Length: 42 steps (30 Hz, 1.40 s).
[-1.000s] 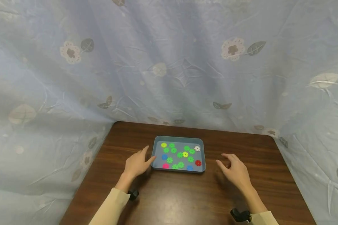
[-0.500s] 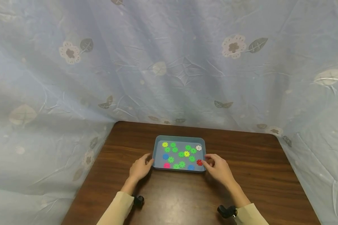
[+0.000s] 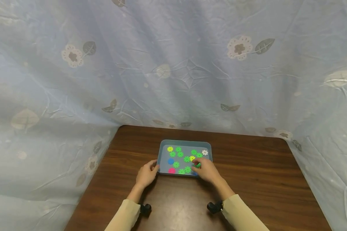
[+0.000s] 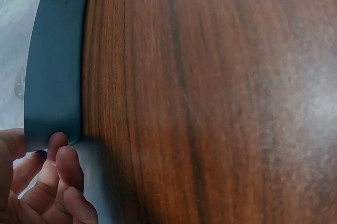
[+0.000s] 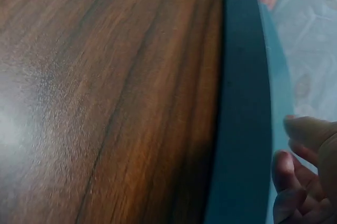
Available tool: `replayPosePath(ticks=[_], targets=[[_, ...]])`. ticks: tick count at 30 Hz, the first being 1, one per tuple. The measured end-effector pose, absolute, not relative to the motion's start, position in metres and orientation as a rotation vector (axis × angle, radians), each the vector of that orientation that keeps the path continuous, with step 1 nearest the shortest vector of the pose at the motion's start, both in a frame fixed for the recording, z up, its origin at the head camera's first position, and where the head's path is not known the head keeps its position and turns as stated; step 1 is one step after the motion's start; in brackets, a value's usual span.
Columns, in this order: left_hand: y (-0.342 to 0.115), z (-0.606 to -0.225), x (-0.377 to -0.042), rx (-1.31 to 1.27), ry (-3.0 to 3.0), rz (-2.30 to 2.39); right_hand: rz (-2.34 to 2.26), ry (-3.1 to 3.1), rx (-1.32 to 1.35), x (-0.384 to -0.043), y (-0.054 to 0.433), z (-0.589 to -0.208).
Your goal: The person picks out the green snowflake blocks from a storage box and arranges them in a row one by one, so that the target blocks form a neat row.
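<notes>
Several flower-shaped plastic discs lie in a shallow blue-grey tray (image 3: pixel 186 143): mostly green (image 3: pixel 176 164), with a yellow disc (image 3: pixel 170 149), a pink disc (image 3: pixel 172 170), a blue disc (image 3: pixel 171 161) and a white disc (image 3: pixel 205 152) among them. At the tray's near left corner my left hand (image 3: pixel 146 175) grips it, thumb at the rim and fingertips (image 4: pixel 68 161) against the outer wall. Over the tray's near right part hovers my right hand (image 3: pixel 206 169), thumb and fingers parted around a green disc. The red disc is hidden under that hand.
The tray stands on a dark brown wooden table (image 3: pixel 248 179). A pale curtain (image 3: pixel 173 64) with flower and leaf prints hangs behind and along both sides. Each wrist wears a black camera (image 3: pixel 215 207).
My right hand has come in from the table right of the tray, past its right edge, to above the discs. My left hand has settled onto the tray's left corner.
</notes>
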<state>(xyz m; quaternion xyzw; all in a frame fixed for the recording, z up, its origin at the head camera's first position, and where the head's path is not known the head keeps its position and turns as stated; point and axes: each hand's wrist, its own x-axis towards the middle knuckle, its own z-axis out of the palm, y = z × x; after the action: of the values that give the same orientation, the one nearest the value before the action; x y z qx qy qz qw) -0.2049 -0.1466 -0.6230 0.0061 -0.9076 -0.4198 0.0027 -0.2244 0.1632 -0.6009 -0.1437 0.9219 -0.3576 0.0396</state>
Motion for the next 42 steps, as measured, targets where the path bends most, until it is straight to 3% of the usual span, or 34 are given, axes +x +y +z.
replayPosePath(ticks=[10,20,42], targets=[[-0.144,-0.631,-0.198,0.038,-2.85,-1.338,-0.857,2.818,-0.531,-0.229,0.146,-0.618],[-0.142,-0.628,-0.198,0.047,-2.855,-1.337,-0.78,2.809,-0.39,-0.234,0.14,-0.617],[-0.146,-0.626,-0.21,0.071,-2.85,-1.334,-1.377,2.802,-0.27,-0.209,0.129,-0.597]])
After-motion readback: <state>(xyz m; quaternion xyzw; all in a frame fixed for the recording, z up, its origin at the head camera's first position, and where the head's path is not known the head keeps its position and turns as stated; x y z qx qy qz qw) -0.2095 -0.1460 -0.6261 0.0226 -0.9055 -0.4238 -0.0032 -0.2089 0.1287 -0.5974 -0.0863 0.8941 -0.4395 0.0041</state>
